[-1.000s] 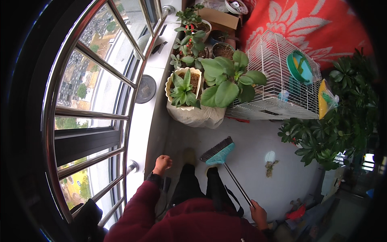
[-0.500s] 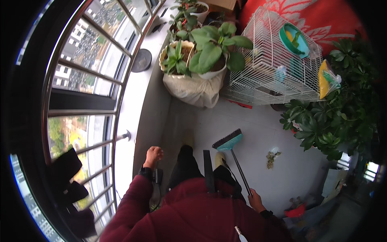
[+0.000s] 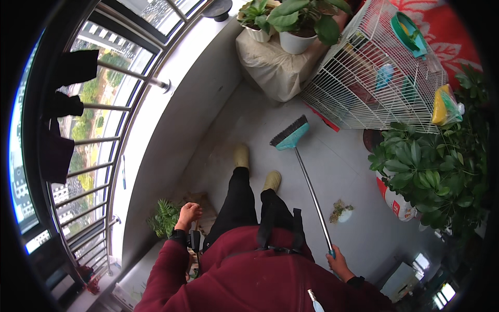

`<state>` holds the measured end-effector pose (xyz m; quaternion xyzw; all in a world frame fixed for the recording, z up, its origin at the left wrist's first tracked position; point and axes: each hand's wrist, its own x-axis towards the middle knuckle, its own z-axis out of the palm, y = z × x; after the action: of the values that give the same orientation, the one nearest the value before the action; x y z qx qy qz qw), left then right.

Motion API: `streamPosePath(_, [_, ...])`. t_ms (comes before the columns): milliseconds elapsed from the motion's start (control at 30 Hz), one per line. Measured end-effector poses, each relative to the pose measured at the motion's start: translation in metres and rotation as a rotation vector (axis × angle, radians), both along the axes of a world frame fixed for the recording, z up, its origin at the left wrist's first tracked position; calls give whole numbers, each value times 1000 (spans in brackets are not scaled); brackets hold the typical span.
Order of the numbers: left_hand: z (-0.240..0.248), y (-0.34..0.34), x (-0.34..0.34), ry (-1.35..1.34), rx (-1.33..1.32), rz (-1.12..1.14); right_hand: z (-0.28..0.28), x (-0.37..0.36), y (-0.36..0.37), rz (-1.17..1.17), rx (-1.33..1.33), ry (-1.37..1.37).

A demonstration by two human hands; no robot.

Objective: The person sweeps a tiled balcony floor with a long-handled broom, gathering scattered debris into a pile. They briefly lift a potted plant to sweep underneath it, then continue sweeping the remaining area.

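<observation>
Though dark-bristled, a teal-headed, silver-handled broom (image 3: 312,194), right hand (image 3: 340,263) closed around it, left hand (image 3: 188,214) curled, seemingly empty.

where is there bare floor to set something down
The floor is bare between the broom, the birdcage and the small debris heap; another patch lies between the shoes and the low wall. It looks crowded around the leafy plant and potted plants.
</observation>
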<state>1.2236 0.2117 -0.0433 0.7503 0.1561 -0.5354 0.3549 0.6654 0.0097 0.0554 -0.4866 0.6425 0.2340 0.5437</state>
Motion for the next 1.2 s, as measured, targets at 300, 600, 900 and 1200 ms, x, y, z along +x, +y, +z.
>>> streamPosePath(300, [14, 36, -57, -56, -32, 7, -97, 43, -70, 67, -183, -69])
streamPosePath(600, [20, 115, -63, -10, 5, 80, -112, 63, -90, -161, 83, -94])
streamPosePath(900, [-25, 174, -81, 89, 69, 186, 10, -1, 38, -120, 84, 238])
streamPosePath(1200, [-27, 197, -83, 72, -57, 243, 24, 130, 50, 284, 95, -158])
